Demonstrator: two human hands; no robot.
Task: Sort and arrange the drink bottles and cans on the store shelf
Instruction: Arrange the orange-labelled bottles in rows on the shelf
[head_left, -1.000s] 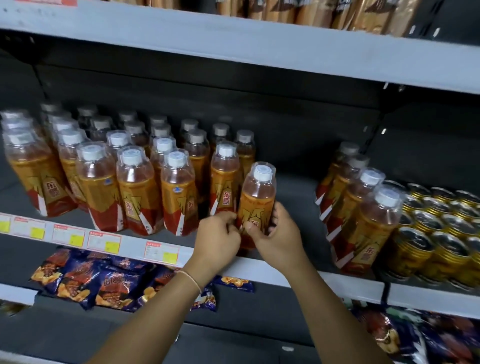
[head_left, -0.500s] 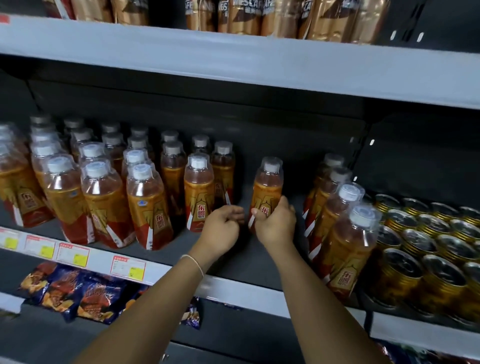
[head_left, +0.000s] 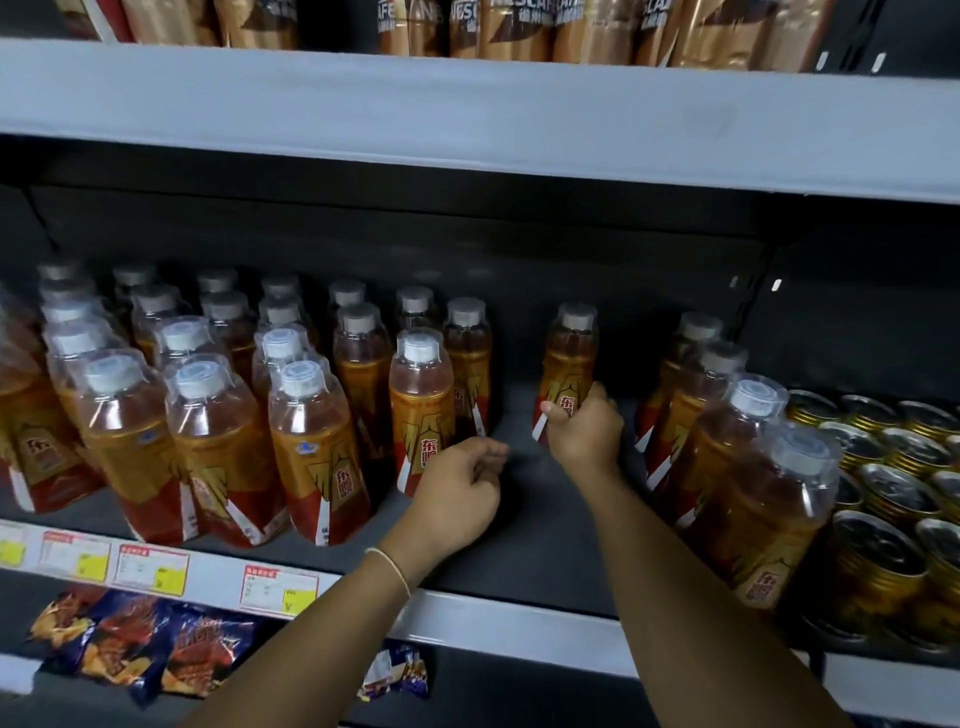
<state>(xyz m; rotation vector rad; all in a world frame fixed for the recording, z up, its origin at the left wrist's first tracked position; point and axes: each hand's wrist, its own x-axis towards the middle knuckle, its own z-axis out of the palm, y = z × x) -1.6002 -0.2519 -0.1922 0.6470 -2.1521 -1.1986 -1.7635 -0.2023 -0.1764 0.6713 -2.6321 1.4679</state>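
My right hand (head_left: 584, 434) grips the lower part of one amber drink bottle (head_left: 570, 358) with a grey cap, standing upright far back on the dark shelf floor (head_left: 524, 514). My left hand (head_left: 460, 486) hovers just left of it with fingers loosely curled, holding nothing, in front of another bottle (head_left: 422, 405). Several rows of the same bottles (head_left: 218, 415) fill the shelf's left side. A single row of bottles (head_left: 753, 467) stands to the right, with gold cans (head_left: 883, 499) beyond it.
A bare gap of shelf floor lies between the left bottle block and the right row. The upper shelf board (head_left: 467, 109) overhangs, carrying brown coffee bottles (head_left: 519, 26). Price tags (head_left: 150, 569) line the shelf edge; snack bags (head_left: 135, 649) lie on the shelf below.
The bottle has gone from the shelf front to deep in the gap, carried by my right hand. My left hand has let go of it and hangs back.
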